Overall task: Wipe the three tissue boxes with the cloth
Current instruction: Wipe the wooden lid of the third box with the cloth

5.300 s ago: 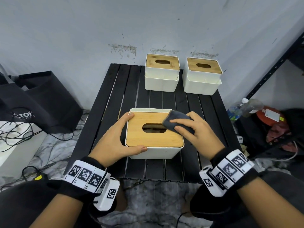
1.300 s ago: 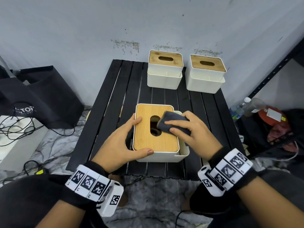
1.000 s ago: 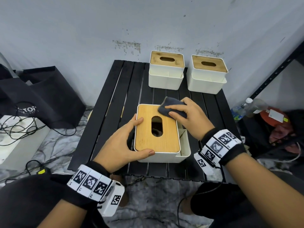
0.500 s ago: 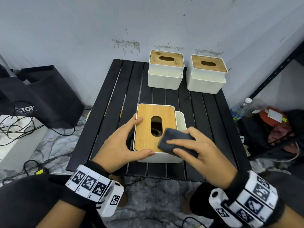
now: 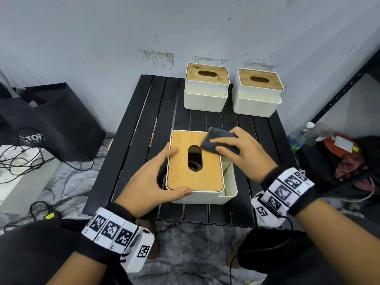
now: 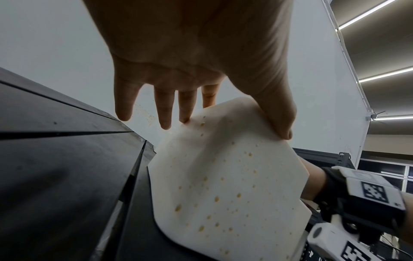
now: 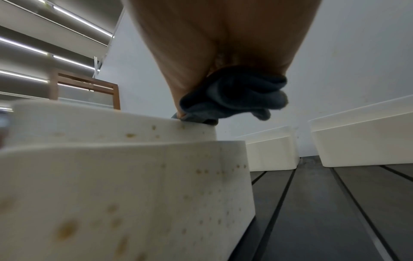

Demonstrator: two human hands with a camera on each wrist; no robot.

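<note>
The near tissue box, white with a bamboo lid, stands lengthwise at the front of the black slatted table. My left hand grips its front-left corner, thumb on the front edge and fingers along the left side. My right hand presses a folded grey cloth onto the lid's far right corner. Yellowish spots dot the white wall of the near tissue box. In the right wrist view the cloth is bunched under my right hand. Two more tissue boxes stand at the back.
A wall rises right behind the back boxes. A black bag and loose cables lie on the floor to the left. On the right are a water bottle, a red object and a dark metal rack upright.
My right hand has slid the cloth from the lid's near right part up to its far right corner. The left hand and the box have stayed put.
</note>
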